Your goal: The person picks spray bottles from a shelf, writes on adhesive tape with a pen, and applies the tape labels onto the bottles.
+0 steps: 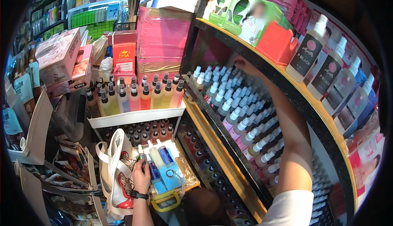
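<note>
My left hand [141,176], with a dark watch on its wrist, is at a small spray bottle [141,151] between a white canvas bag [116,164] and a yellow-handled container holding bottles and a blue item [170,177]. Its fingers are bent around the bottle's lower part. My right arm reaches over the shelf of white-capped spray bottles [241,119] on the right. At the back of that shelf, my right hand [244,64] is near the rear caps; its fingers are partly shaded and what they touch is hidden.
An upper shelf edge [303,89] curves over the right arm, bearing P BLACK bottles [306,54] and a red holder [278,42]. Colourful bottles [145,97] fill a white rack at the centre. Pink boxes [163,42] stand behind; plastic bins [39,123] line the left.
</note>
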Motion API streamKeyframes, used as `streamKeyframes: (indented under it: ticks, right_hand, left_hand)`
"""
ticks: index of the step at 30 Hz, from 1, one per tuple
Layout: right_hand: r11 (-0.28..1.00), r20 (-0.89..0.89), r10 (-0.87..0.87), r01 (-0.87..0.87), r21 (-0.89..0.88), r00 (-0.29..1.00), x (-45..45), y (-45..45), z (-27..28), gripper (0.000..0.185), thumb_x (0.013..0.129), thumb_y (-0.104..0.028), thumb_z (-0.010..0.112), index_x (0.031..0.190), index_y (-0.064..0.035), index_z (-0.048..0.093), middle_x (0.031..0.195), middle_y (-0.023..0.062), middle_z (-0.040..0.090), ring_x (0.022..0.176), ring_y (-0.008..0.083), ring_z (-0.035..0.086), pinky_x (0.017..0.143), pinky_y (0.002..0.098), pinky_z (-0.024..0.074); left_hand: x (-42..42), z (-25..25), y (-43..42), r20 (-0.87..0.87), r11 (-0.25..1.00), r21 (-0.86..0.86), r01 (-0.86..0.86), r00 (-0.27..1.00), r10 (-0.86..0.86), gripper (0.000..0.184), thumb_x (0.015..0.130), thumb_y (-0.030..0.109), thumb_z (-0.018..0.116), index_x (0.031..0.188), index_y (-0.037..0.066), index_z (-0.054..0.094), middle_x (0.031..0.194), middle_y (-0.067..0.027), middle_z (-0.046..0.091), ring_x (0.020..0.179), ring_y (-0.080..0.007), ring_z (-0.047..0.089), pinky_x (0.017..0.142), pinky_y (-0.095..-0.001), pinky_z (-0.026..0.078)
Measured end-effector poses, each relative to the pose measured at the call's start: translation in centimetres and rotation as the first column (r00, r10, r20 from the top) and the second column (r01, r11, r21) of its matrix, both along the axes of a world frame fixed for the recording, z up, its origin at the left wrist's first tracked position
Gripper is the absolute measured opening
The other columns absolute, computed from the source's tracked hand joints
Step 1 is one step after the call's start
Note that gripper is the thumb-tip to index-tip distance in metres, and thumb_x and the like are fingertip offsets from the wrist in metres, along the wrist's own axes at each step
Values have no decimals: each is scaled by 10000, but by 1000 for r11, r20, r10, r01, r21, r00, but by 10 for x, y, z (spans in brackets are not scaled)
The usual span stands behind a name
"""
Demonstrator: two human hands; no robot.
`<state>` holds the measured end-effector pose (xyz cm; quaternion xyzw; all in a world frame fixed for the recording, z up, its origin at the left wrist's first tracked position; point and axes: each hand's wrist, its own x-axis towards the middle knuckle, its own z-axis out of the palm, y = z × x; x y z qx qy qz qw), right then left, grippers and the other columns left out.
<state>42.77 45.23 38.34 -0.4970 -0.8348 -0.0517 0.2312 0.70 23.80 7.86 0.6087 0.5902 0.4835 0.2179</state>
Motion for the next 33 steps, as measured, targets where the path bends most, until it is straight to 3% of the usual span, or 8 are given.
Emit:
streamKeyframes:
  ticks: [2, 7, 10, 11, 14, 22, 31, 33]
  right_hand:
    - [989, -261, 118, -138, -60, 958, -30, -9, -3, 198, 755, -107, 607, 944, -51, 594, 850, 64, 566, 802, 152, 543, 706, 285, 439]
    - [975, -242, 159, -191, -115, 957, -51, -12, -1, 211, 743, -127, 630, 936, -47, 602, 824, 67, 591, 775, 171, 560, 706, 292, 444]
    - [990, 216, 6, 24, -139, 976, -21, 12, -9, 229, 723, -161, 656, 915, -44, 613, 812, 85, 616, 760, 189, 577, 710, 308, 452]
    - [991, 218, 10, 19, -133, 976, -20, 13, -9, 229, 723, -161, 656, 915, -44, 613, 812, 85, 616, 760, 189, 577, 710, 308, 452]
    - [893, 428, -262, 386, -233, 865, -19, 9, -17, 272, 693, -181, 680, 924, -50, 622, 824, 103, 627, 776, 197, 585, 723, 325, 457]
    - [659, 196, -478, 497, -565, 856, -29, -1, -13, 389, 655, -203, 693, 1025, -112, 611, 904, 88, 611, 772, 183, 584, 647, 301, 488]
    - [611, 331, -447, 554, -565, 831, -17, 10, -31, 462, 609, -248, 719, 1041, -132, 606, 948, 89, 608, 804, 187, 582, 654, 305, 490]
    - [653, 463, -418, 613, -444, 781, -12, 18, -41, 480, 591, -290, 731, 1029, -132, 614, 957, 92, 612, 810, 197, 581, 696, 320, 480]
  left_hand:
    - [1, 2, -1, 6, 1000, -22, 11, 1000, -11, 238, 802, 93, 521, 1007, -28, 541, 860, -172, 562, 784, -296, 555, 712, -355, 439]
    - [0, 0, -2, 17, 999, -45, 14, 1000, -13, 236, 802, 95, 525, 1000, -32, 543, 880, -166, 574, 810, -283, 566, 743, -342, 440]
    - [-1, -3, -4, 11, 999, -33, 4, 1000, -4, 234, 800, 91, 527, 998, -32, 544, 875, -165, 573, 803, -278, 567, 738, -340, 442]
    - [-2, -3, -4, 9, 999, -33, 0, 1000, 0, 233, 798, 89, 529, 997, -31, 545, 873, -165, 573, 800, -276, 568, 735, -338, 443]
    - [-3, -5, -3, 10, 1000, -24, -8, 1000, 9, 232, 796, 86, 532, 996, -31, 545, 872, -165, 573, 795, -273, 569, 731, -336, 445]
    - [-2, -11, 0, 6, 1000, 1, -1, 1000, 1, 234, 791, 80, 538, 999, -28, 545, 848, -161, 565, 750, -278, 565, 703, -351, 446]
    - [-3, -8, 0, -7, 999, -36, -11, 1000, 11, 231, 787, 79, 543, 992, -26, 552, 882, -161, 576, 772, -279, 577, 721, -340, 452]
    - [-3, -8, 0, -9, 999, -40, -4, 1000, 4, 231, 787, 80, 543, 992, -26, 552, 883, -161, 576, 772, -280, 577, 719, -340, 452]
